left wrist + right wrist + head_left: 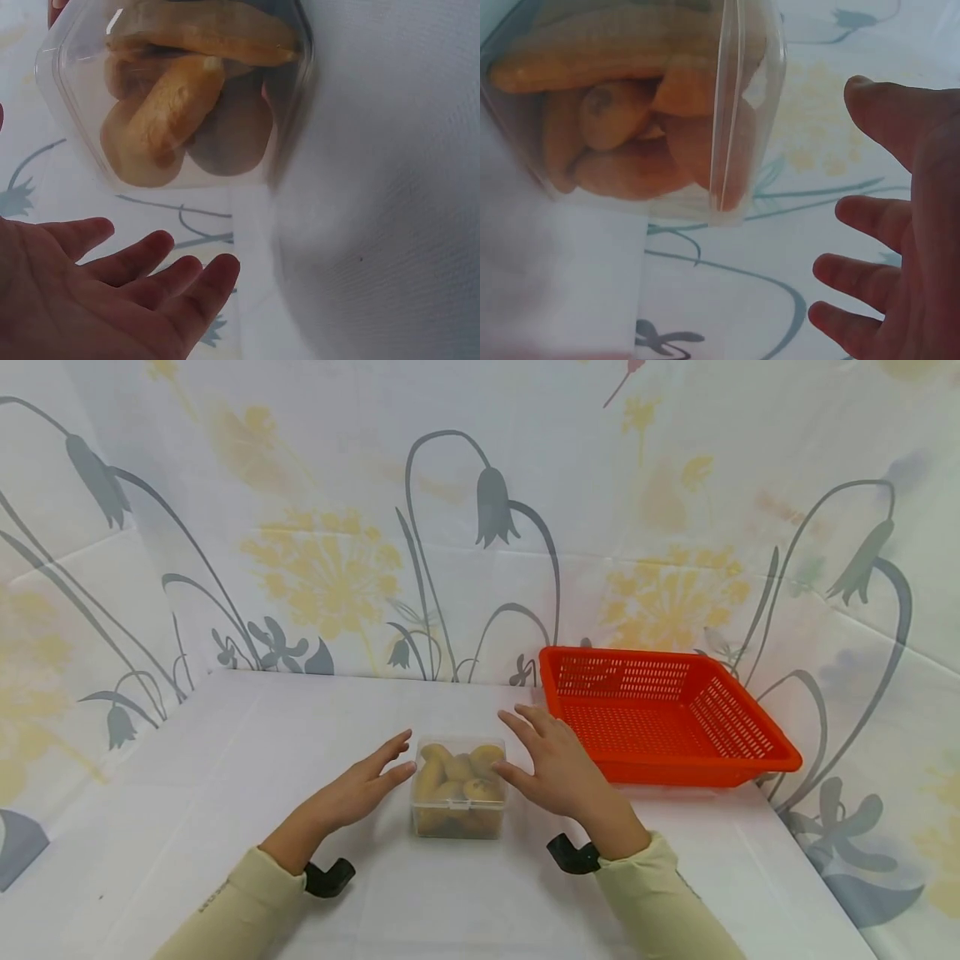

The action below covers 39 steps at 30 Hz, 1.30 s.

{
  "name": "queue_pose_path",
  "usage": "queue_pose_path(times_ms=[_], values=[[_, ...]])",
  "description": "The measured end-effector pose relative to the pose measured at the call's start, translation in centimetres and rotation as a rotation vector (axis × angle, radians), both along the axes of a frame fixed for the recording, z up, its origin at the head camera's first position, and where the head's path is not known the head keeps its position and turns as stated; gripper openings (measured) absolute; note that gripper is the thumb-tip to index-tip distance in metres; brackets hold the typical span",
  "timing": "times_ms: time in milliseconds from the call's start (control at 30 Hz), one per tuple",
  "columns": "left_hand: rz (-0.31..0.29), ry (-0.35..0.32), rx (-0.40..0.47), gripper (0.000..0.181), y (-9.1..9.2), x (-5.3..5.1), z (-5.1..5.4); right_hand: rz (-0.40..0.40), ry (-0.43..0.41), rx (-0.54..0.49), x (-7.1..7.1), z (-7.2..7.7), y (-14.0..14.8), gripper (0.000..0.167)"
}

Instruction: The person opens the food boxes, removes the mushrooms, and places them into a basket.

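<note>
A clear plastic box (459, 821) with its lid on stands on the white table between my two hands. Inside lie several yellow-orange pieces (447, 767), some round and some long; their exact kind is unclear. On the box's left side my left hand (347, 795) hovers with fingers extended, holding nothing. My right hand (557, 770) is spread on the other side, its thumb close to the lid's right edge. In the right wrist view, a gap shows between those fingers and the box (735, 112). The left wrist view shows the left palm apart from the box too.
Behind my right hand stands a red slotted plastic basket (675, 772), near the table's far right edge. A white cloth with printed flowers (492, 506) hangs behind the table (225, 735) and along its sides. Each wrist wears a black strap piece (328, 878).
</note>
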<state>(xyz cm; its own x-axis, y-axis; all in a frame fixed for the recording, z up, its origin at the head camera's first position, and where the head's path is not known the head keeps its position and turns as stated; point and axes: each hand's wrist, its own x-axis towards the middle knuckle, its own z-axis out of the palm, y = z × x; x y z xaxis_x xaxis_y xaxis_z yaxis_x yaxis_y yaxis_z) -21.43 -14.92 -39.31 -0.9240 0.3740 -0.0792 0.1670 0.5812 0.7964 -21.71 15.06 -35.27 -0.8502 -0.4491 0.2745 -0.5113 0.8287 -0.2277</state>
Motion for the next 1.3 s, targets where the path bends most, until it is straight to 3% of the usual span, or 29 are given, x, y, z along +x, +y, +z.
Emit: queue_pose_path(times_ms=[333,500,700,1067,1300], values=[[-0.023,-0.056,0.077,0.073,0.4,-0.1,-0.7,0.094,0.045,-0.013,0.0,-0.5,-1.2,0.067],[-0.049,-0.083,0.105,0.074,0.6,-0.2,-1.2,0.105,0.034,0.005,0.0,-0.9,-1.6,0.068],[-0.040,-0.102,0.109,0.076,0.7,-0.2,-1.3,0.112,0.022,0.047,0.3,-0.9,-2.2,0.069],[-0.063,-0.141,0.176,0.110,1.1,-0.1,-2.4,0.221,0.058,0.073,0.7,-1.7,-3.1,0.070],[-0.049,-0.160,0.189,0.120,1.7,0.0,-2.8,0.230,-0.028,0.087,1.0,-1.9,-3.3,0.073]])
